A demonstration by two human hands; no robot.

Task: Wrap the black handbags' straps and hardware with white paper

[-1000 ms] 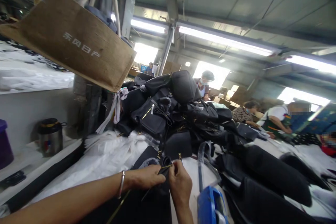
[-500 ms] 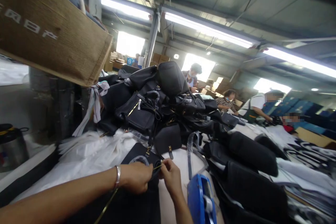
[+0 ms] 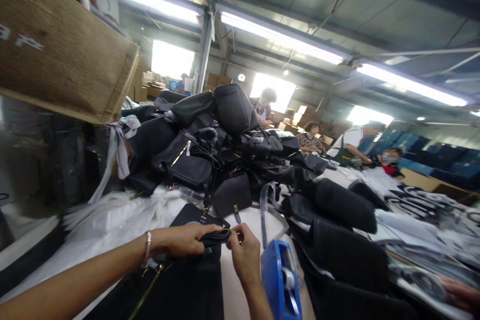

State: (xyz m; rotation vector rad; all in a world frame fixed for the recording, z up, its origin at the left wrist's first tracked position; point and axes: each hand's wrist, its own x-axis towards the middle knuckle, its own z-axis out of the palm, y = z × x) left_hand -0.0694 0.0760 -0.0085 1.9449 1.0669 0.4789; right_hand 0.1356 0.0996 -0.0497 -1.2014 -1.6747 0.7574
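My left hand, with a silver bangle at the wrist, is closed around a folded bundle of black strap. At the bundle's right end, the fingertips of my right hand are pinched together. A bit of thin yellow band shows there, though how it lies is too small to make out. Both hands are above a black bag with a gold zipper. Just beyond them lies a small black bag with a gold clasp.
A blue tape dispenser stands right of my right hand. Black bags are heaped ahead, white wrapping lies left, and a brown fabric bag hangs upper left. More black pieces lie right, near another person's hand. Several people work beyond.
The yellow band, earlier stretched between my hands, now barely shows at the strap bundle's end. My left hand has shifted left, exposing more of the bundle. The view has turned slightly right.
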